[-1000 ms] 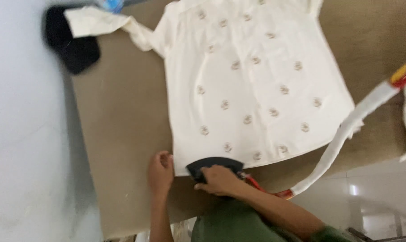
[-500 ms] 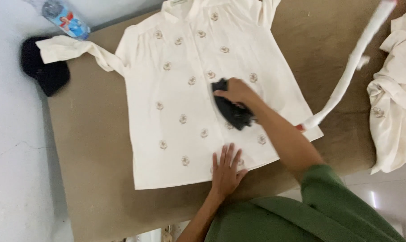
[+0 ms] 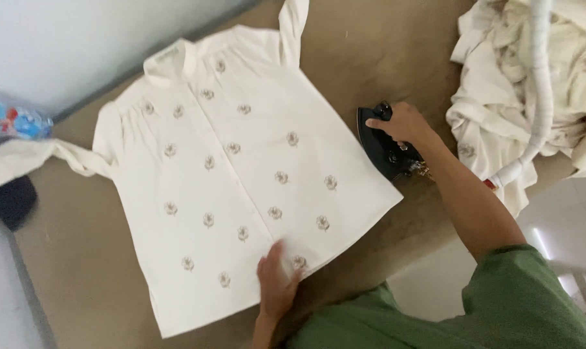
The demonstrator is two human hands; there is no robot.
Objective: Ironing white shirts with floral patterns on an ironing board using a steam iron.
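A cream shirt (image 3: pixel 241 181) with small embroidered flowers lies flat on the brown padded ironing table (image 3: pixel 79 271), collar toward the far edge. My left hand (image 3: pixel 277 281) presses flat on the shirt's near hem. My right hand (image 3: pixel 403 123) grips the handle of a black iron (image 3: pixel 383 145), which stands tilted on the bare table just to the right of the shirt. A white wrapped hose (image 3: pixel 538 84) runs from the iron up to the right.
A heap of cream garments (image 3: pixel 500 84) lies at the table's right end. A plastic bottle (image 3: pixel 18 123) and a dark cloth (image 3: pixel 8 200) sit at the left edge. White floor shows beyond the near edge.
The iron has moved off the shirt's middle to the bare table at its right side. My left hand has stayed on the hem. The view has shifted.
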